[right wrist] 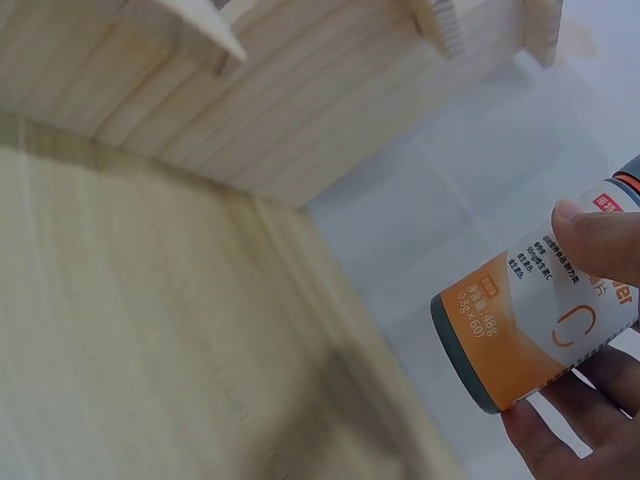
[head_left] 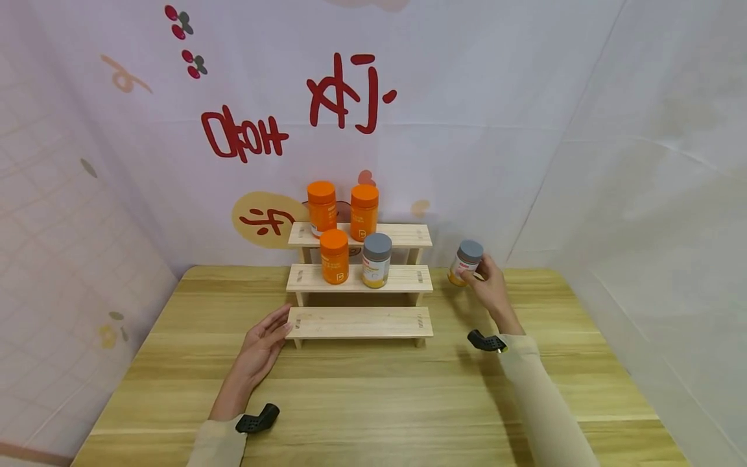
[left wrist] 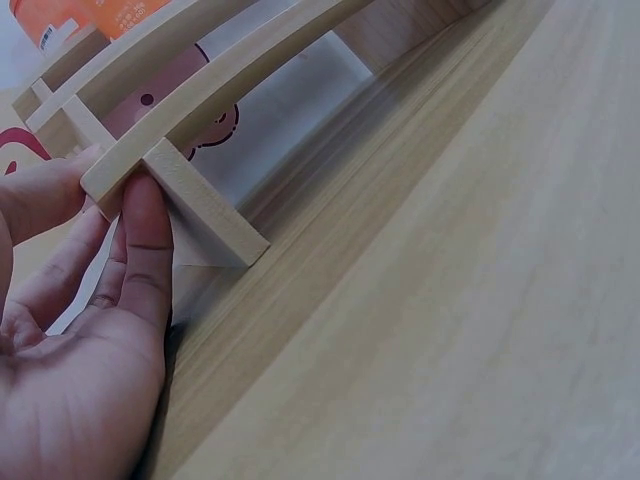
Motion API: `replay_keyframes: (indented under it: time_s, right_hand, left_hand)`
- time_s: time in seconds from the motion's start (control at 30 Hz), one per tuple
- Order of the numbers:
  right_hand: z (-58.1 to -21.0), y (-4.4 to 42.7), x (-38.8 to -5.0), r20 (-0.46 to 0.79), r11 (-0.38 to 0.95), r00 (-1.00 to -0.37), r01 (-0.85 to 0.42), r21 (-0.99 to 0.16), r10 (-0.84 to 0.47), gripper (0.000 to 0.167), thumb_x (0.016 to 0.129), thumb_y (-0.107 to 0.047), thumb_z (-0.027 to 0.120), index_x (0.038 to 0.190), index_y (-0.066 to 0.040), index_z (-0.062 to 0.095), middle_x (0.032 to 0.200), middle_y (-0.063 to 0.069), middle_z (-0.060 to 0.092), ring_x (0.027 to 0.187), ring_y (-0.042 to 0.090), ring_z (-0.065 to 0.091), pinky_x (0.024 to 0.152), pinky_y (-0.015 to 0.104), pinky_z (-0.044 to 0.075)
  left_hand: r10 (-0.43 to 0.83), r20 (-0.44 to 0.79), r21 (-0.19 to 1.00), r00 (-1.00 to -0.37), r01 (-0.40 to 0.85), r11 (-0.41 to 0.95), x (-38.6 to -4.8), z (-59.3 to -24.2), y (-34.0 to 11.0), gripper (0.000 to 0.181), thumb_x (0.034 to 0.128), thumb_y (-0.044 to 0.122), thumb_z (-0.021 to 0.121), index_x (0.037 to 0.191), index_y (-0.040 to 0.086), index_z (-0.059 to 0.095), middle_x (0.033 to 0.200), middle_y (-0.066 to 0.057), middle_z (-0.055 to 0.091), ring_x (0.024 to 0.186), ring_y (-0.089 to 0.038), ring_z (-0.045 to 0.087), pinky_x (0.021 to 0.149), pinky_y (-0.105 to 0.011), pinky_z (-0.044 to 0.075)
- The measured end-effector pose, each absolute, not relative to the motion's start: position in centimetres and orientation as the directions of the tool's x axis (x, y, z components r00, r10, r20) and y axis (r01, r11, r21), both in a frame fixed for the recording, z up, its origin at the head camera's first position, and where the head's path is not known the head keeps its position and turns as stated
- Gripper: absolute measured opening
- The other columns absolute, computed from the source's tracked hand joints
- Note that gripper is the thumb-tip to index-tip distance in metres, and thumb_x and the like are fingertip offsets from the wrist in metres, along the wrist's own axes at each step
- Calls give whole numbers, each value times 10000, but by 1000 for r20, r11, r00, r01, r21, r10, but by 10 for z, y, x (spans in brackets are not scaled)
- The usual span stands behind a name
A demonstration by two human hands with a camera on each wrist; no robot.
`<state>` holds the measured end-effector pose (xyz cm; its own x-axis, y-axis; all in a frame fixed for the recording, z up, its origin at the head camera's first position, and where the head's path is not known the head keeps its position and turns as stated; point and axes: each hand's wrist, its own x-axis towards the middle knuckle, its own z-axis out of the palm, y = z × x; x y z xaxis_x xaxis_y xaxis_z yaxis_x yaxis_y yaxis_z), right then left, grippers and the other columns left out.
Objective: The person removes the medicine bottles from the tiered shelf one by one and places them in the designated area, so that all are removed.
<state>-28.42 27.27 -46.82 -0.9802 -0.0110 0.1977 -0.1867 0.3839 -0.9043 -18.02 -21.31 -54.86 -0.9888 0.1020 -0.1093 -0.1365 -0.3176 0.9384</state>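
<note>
A three-step wooden display shelf (head_left: 358,322) stands on the table. My left hand (head_left: 262,344) pinches the left end of its lowest step; in the left wrist view the thumb (left wrist: 45,195) lies against the board's end and a finger is beneath it. To the right of the shelf, my right hand (head_left: 493,292) grips a white-and-orange vitamin C bottle (right wrist: 540,310) with a grey lid. It is held tilted, above the table. A similar grey-lidded bottle (head_left: 376,264) stands on the middle step beside an orange bottle (head_left: 334,261).
Two more orange bottles, one on the left (head_left: 322,211) and one on the right (head_left: 364,215), stand on the top step. Behind the table (head_left: 373,402) hangs a white cloth (head_left: 467,130) with red writing and printed figures. More pale cloth flanks both sides.
</note>
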Motion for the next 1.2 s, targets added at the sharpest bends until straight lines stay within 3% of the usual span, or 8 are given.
replay_keyframes:
  time_s: [0.1,0.37,0.77,1.2]
  right_hand:
    - [-470,274,-281,189,396,-982,-175,-901,-6,601,980,-80,690,1514,15,430,1412,289,571,1287,353,548,1033,375,494]
    - [-484,280,-282,101,344,-995,-92,-934,8,610,990,-83,674,1526,17,400,1480,296,510,1384,411,476,1177,563,372]
    - [-496,285,-280,90,327,-996,-90,-941,-14,619,990,-6,641,1539,47,359,1510,328,463,1439,455,419,1221,562,313]
    - [-518,297,-294,82,368,-996,-86,-926,-27,653,1015,-75,627,1580,-19,304,1562,280,426,1491,423,362,1230,569,292]
  left_hand:
    - [103,-111,938,-988,-139,-316,-181,-549,-212,674,1022,55,614,1610,12,287,1332,76,514,1161,-16,543,890,-147,499]
    - [99,-114,937,-988,-140,-319,-181,-549,-212,677,1021,41,608,1611,8,278,1351,76,504,1171,-15,541,896,-146,501]
    - [103,-110,934,-989,-138,-330,-181,-550,-213,674,1024,44,607,1612,14,280,1351,85,512,1178,-10,541,899,-138,502]
    - [98,-113,930,-989,-140,-340,-181,-549,-213,692,1014,42,621,1610,1,272,1352,89,519,1191,-14,535,912,-140,503]
